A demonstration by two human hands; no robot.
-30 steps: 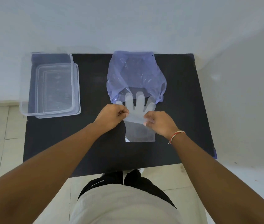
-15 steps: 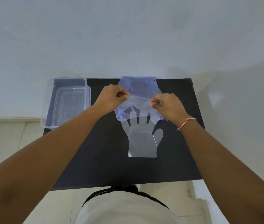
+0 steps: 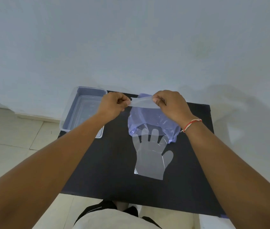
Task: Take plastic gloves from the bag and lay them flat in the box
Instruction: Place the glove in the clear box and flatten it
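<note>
Both hands lifted higher since the earlier frame, glove raised off black table (image 3: 107, 162). Box (image 3: 83, 109) lies left, nearest left hand (image 3: 113, 104). Bag (image 3: 150, 118) lies under the hands. Second glove (image 3: 150, 157) flat, fingers pointing away. Held glove (image 3: 141, 103) stretched left-right, pinched between left hand and right hand (image 3: 170, 104).

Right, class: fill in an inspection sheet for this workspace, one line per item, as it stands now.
Surface: black table, against a pale wall.
Job's things: clear box at the table's far left; purple bag; flat glove on the table, fingertips in the bag's mouth; held glove stretched in the air.
Clutter: nothing seen.
Hands: left hand and right hand each pinch the held glove.
Cables: nothing seen.
Surroundings: tiled floor.
</note>
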